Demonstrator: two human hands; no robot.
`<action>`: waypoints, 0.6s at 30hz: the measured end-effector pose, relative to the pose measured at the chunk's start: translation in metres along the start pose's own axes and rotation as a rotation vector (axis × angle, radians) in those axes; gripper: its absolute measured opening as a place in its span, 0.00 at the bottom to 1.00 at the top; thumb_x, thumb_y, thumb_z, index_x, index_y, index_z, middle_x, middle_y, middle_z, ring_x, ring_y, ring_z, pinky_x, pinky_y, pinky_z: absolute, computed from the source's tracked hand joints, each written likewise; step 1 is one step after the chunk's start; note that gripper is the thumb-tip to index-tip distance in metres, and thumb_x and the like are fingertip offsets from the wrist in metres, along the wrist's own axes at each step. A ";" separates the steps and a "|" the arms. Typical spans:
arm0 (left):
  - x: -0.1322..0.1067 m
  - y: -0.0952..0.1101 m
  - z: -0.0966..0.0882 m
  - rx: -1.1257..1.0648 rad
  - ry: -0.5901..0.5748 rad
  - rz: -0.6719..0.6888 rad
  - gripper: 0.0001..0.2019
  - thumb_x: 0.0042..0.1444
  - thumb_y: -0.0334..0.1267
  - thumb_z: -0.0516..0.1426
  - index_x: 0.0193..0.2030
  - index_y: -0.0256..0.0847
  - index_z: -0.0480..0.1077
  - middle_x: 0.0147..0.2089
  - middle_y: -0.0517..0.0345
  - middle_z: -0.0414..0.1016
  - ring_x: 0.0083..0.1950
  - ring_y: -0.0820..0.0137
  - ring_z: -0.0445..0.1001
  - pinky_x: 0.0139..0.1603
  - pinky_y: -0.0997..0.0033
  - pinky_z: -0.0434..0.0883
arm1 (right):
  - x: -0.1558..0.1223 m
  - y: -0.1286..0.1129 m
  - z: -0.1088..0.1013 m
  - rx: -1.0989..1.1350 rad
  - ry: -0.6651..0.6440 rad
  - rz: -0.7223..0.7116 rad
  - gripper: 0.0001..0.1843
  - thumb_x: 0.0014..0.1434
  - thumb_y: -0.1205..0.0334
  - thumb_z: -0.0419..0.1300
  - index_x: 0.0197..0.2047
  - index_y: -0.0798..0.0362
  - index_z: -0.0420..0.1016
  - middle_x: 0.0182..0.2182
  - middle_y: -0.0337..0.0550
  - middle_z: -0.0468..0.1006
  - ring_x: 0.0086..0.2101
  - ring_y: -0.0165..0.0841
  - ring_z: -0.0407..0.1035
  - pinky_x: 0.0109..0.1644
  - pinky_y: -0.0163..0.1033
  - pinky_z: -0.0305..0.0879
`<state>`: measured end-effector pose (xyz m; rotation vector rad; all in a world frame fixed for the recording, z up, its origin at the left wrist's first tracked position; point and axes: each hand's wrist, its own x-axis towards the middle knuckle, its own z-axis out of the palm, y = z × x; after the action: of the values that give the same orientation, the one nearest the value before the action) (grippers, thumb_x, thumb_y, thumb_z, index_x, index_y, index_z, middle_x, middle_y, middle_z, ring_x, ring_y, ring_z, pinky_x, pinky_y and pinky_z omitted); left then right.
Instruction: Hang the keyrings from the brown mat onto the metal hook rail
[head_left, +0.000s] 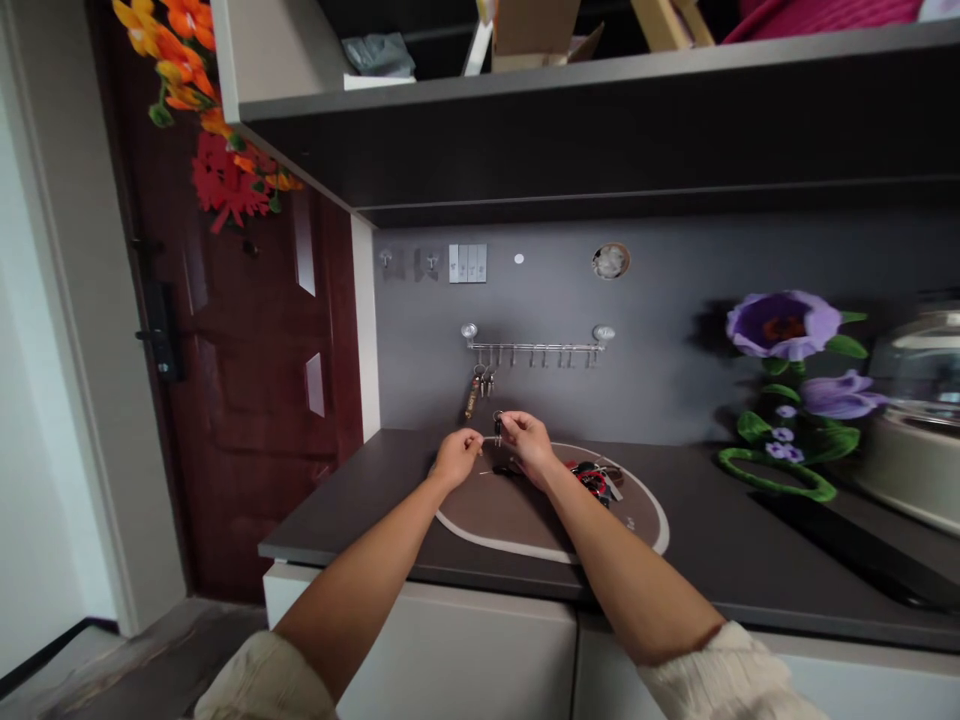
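Observation:
Both my arms reach out over a dark countertop. My left hand is closed in a pinch on a thin key ring or wire. My right hand pinches the other end, from which a small dark key hangs. The hands are held just above an oval brown mat with a white rim. A bunch of keys with red tags lies on the mat to the right of my right hand.
A chrome hook rail on the grey wall holds a key bunch at its left end. A purple fabric flower and a pot with a glass lid stand right. A dark red door is left; a shelf overhangs above.

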<state>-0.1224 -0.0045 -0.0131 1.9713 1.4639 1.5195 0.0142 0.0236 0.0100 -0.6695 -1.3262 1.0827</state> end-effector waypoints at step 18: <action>0.005 0.001 0.009 0.079 0.033 0.014 0.11 0.50 0.38 0.47 0.28 0.37 0.68 0.23 0.60 0.69 0.26 0.76 0.66 0.30 0.77 0.60 | 0.075 -0.049 0.021 0.004 0.242 -0.008 0.04 0.43 0.64 0.57 0.22 0.57 0.69 0.16 0.36 0.68 0.18 0.24 0.60 0.24 0.31 0.59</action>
<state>-0.1149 0.0029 -0.0133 2.0141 1.5495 1.5288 -0.0017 0.0682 0.0888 -0.7662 -1.1176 0.9643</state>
